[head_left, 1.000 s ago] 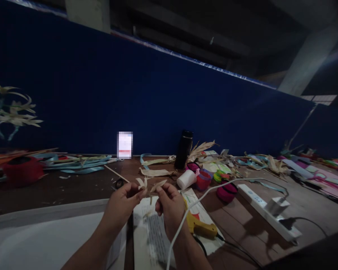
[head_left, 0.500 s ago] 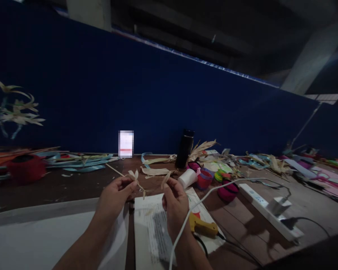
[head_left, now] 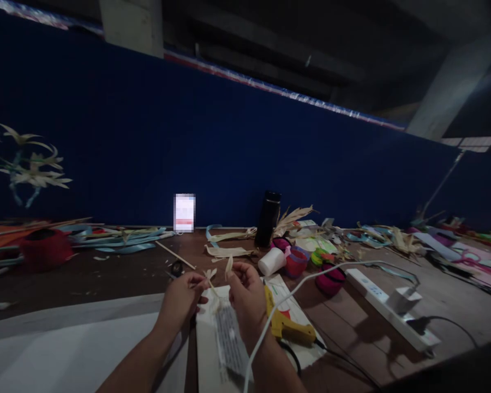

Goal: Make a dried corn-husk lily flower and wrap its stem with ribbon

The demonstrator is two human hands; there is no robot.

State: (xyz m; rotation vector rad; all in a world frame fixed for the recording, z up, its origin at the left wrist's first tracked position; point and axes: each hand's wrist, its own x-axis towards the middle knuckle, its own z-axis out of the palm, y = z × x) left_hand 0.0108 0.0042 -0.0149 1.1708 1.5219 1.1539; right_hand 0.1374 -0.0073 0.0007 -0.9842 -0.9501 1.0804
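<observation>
Between the fingertips of my left hand [head_left: 182, 300] is a small pale corn-husk flower [head_left: 210, 274], with a thin strand trailing down from it. My right hand [head_left: 247, 295] pinches a single pale husk petal [head_left: 229, 266], held upright close to the flower, a small gap apart. Both hands are closed, just above a printed sheet [head_left: 213, 349]. A yellow glue gun [head_left: 294, 331] lies beside my right wrist, partly behind a white cable [head_left: 284, 297]. Past my left hand lie a thin stick [head_left: 174, 254] and a small dark roll [head_left: 176, 268].
White paper [head_left: 77, 349] covers the near left. Beyond my hands stand a black bottle [head_left: 269, 218], a tipped white cup [head_left: 272, 262] and a lit phone [head_left: 184, 213]. A power strip [head_left: 384, 305] with plugs lies right. Husk strips [head_left: 231, 251] and a red roll [head_left: 45, 248] line the back.
My left hand has moved right with the flower, and my right hand slightly left, so flower and petal are closer together. The dark roll and the glue gun's upper part now show.
</observation>
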